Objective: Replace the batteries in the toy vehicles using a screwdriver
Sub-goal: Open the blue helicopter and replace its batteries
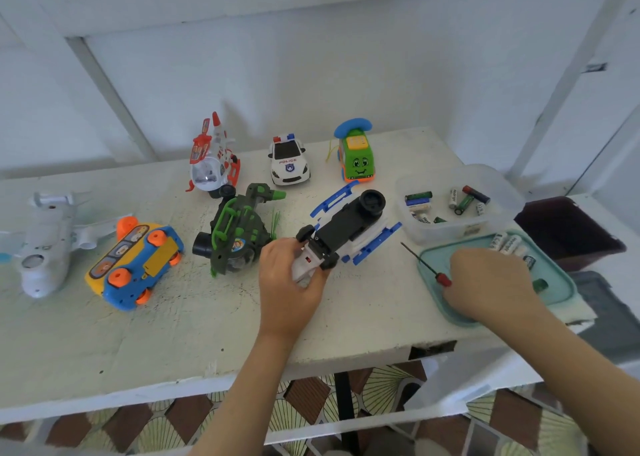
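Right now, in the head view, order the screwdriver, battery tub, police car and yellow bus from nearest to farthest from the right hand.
1. screwdriver, in the right hand's grip.
2. battery tub, just behind the hand.
3. police car, back centre.
4. yellow bus, far left.

The right hand (491, 282) covers the near end of the red-handled screwdriver (441, 278) and much of the teal plastic lid (562, 284). The left hand (287, 282) hides the nose of the upturned white, black and blue toy car (349, 227). The white plastic toy plane (45, 244) is cut by the left edge. Battery labels in the clear plastic tub (446, 234) are too small to read.
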A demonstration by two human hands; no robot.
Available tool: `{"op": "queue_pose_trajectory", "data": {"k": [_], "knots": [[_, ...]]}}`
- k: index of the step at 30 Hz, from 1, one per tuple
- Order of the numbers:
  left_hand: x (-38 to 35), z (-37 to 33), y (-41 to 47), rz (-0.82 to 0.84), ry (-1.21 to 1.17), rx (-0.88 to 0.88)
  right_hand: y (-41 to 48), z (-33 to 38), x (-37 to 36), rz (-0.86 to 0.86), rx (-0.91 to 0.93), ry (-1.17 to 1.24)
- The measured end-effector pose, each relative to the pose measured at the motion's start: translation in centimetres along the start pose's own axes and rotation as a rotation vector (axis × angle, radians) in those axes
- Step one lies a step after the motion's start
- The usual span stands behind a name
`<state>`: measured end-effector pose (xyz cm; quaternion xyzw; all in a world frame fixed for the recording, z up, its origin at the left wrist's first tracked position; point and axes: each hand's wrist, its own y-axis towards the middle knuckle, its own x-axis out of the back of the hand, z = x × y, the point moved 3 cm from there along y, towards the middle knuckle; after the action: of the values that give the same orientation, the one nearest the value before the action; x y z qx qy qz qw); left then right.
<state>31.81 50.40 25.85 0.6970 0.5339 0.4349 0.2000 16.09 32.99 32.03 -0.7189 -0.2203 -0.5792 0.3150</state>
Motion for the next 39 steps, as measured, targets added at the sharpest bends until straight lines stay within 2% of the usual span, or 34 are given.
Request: {"op": "queue_pose_trajectory", "data": {"k": [3, 5, 8, 11, 14, 17, 24, 39], "knots": [[0.0, 0.0, 0.0, 0.001, 0.004, 0.007, -0.2, -0.1, 0.8, -0.025, -0.02, 0.222], [-0.1, 0.2, 0.0, 0.002, 0.002, 0.016, -0.2, 0.1, 1.7, -0.109, -0.004, 0.344], [0.0, 0.0, 0.0, -0.002, -0.014, 0.012, -0.2, 0.5, 3.3, -0.428, 0.126, 0.533], [0.1, -0.3, 0.1, -0.005, -0.024, 0.002, -0.8, 1.1, 5.6, -0.665, 0.222, 0.868], [0.2, -0.3, -0.1, -0.002, -0.019, -0.007, -1.8, 2.1, 7.4, -0.77, 0.328, 1.166], [0.2, -0.2, -0.2, 0.0, -0.018, 0.003, -2.4, 3.6, 8.2, -0.789, 0.493, 1.327], [0.2, -0.2, -0.1, 0.006, -0.016, 0.004, -1.9, 5.8, 7.7, -0.748, 0.665, 1.228], [0.2, -0.4, 0.0, 0.011, -0.024, 0.012, -1.8, 6.5, 7.3, -0.772, 0.716, 1.178]]}}
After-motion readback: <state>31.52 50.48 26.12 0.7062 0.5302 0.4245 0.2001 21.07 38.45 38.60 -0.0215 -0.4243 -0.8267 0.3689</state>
